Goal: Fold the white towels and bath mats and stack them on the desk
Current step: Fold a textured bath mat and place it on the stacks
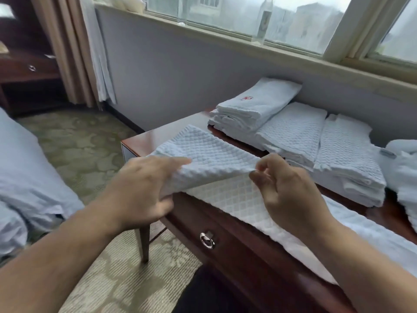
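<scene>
Your left hand (144,188) grips the near-left end of the bath mat (209,152). The thumb is below and the fingers (178,161) are laid over the top, so that end is lifted off the bench (162,132). Your right hand (291,193) pinches the same raised edge between thumb and forefinger, with the other fingers loosely curled. The two holds pull the edge taut and level, probably so you can lay the fold over square.

Below and to the right of your fingers, the rest of the mat lies flat along the front of the bench, above the ring pull (207,241).

Beyond your fingers stands a stack of folded towels (255,107) with a red mark on top. To its right are a pile of folded mats (293,132) and a second pile (347,159), touching each other. They are set at the back, likely to leave folding room in front. Far right of your right hand lies a loose heap of towels (404,163), not yet folded.
</scene>
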Demonstrator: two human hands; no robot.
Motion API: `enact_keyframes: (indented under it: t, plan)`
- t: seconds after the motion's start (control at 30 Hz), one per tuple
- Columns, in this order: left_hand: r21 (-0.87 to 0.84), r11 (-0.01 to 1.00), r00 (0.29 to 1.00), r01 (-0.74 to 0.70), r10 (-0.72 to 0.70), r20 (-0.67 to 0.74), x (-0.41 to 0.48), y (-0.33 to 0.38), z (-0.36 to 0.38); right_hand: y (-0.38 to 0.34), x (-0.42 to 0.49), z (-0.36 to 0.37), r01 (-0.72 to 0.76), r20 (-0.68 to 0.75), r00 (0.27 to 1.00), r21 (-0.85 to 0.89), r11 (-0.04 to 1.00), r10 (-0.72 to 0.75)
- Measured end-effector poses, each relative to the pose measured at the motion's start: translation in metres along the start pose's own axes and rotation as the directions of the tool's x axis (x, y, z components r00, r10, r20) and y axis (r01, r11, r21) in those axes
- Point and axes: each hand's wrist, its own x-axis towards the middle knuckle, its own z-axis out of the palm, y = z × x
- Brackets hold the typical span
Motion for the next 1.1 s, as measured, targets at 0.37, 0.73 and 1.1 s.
enact_keyframes:
  t: [0.37, 0.73, 1.1]
  plan:
    - [-0.004, 0.998, 0.971, 0.059, -0.056, 0.233, 0.027, -0.063, 0.005, 0.047, 0.036, 0.007, -0.316, 0.312, 0.838, -0.390, 0.865, 0.447]
    - [-0.679, 0.683, 0.941, 0.268, -0.338, 0.032, 0.070, -0.058, -0.010, 0.037, 0.054, 0.007, -0.220, 0.398, 0.889, -0.065, 0.973, 0.227]
    - [0.113, 0.854, 0.803, 0.508, -0.518, 0.296, 0.163, -0.061, 0.028, 0.061, 0.092, 0.017, -0.257, 0.252, 0.879, -0.465, 0.847, 0.405]
